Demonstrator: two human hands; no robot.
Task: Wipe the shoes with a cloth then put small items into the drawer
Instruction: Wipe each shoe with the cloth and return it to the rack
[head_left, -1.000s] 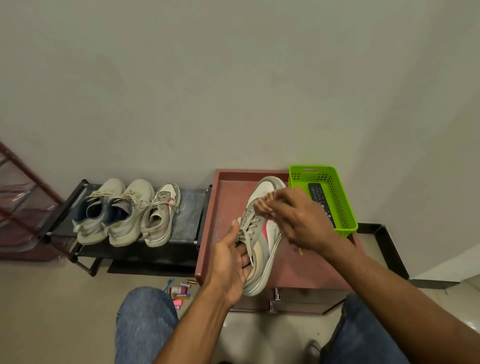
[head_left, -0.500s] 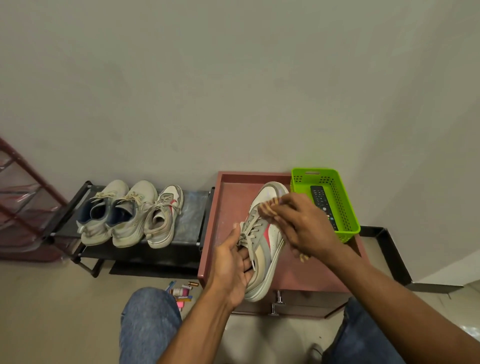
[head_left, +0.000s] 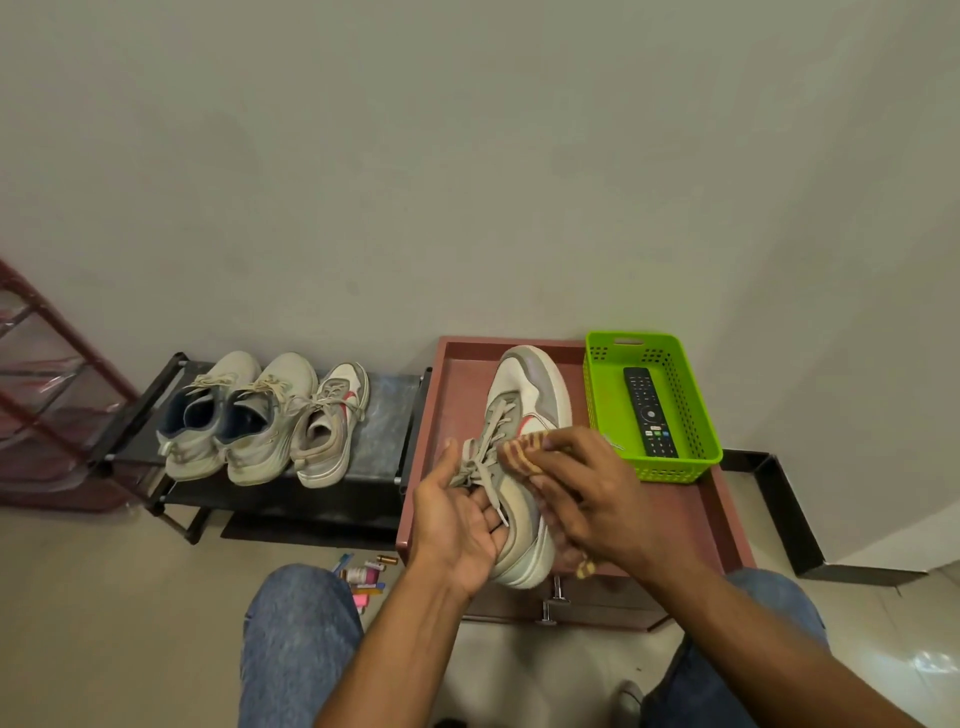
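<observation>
1. The shoe (head_left: 524, 415) lies above the reddish-brown table (head_left: 691, 514), its long axis running near to far, toe toward the wall, heel toward the person.
2. The left hand (head_left: 462, 525) cups the shoe's heel end from the left, fingers curled under its side and thumb raised beside the laces.
3. The right hand (head_left: 587, 499) grips a striped cloth (head_left: 522, 454) and presses it on the shoe's right flank near the laces.
4. The hands hide the shoe's heel and much of its right side; only two bits of cloth show.
5. A green basket (head_left: 696, 415) holding a remote (head_left: 649, 413) sits on the table's far right corner.
6. Three more shoes (head_left: 265, 415) stand on a black rack (head_left: 384, 410) to the left, toes toward the wall.
7. Small items (head_left: 363, 574) lie on the floor by the left knee, too small to identify.
8. Drawer handles (head_left: 553, 597) show below the table's front edge.
</observation>
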